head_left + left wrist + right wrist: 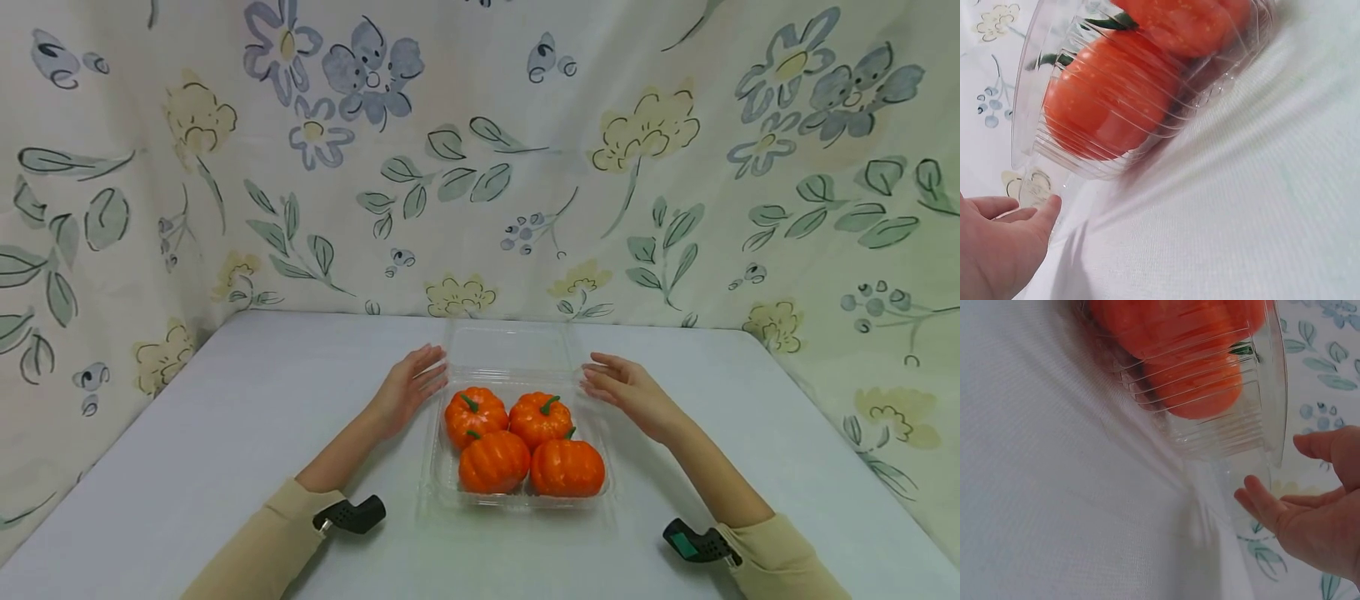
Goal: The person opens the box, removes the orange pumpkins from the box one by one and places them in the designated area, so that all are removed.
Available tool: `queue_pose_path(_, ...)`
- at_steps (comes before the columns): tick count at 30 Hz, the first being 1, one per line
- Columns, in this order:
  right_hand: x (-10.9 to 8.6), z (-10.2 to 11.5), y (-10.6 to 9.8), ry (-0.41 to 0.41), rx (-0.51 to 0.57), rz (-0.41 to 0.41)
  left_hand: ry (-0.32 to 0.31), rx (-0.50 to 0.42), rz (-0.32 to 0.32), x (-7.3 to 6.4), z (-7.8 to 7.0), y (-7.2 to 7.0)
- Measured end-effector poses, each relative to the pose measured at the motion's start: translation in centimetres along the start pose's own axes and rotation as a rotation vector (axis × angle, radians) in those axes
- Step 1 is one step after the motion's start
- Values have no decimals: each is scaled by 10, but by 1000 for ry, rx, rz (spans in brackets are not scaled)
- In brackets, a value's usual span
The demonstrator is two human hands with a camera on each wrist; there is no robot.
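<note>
A clear plastic clamshell box (517, 501) sits on the white table, its lid (510, 348) folded back behind it. Inside are several small orange pumpkins (493, 463) with green stems, in two rows. My left hand (408, 387) is beside the box's back left corner, fingers extended toward the hinge side and holding nothing. On the opposite side, my right hand (628, 393) mirrors it near the back right corner, fingers loosely extended and thumb apart. In the left wrist view the ribbed box wall (1166, 119) stands just beyond the left fingertips.
White cloth covers the table (247, 417). A curtain (480, 167) printed with flowers and leaves hangs behind the table and along its sides. Black wrist devices (352, 515) are worn at both beige sleeves (262, 533).
</note>
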State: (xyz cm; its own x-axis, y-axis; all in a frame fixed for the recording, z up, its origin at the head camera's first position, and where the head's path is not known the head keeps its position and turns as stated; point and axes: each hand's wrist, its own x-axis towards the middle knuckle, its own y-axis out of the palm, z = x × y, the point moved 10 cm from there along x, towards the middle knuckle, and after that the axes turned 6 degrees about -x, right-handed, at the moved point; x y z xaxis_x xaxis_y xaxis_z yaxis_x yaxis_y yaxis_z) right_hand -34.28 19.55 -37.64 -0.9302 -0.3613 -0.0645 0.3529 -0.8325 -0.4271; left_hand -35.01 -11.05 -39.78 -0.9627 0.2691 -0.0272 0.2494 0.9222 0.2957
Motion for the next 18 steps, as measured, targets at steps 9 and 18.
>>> queue_pose_path(9, -7, 11, -2, -2, -124, -50, -69, 69, -84, -4, 1, -6)
queue_pose_path(18, -15, 22, -7, 0, -255, -147, -87, 170, -84, -17, -2, -11)
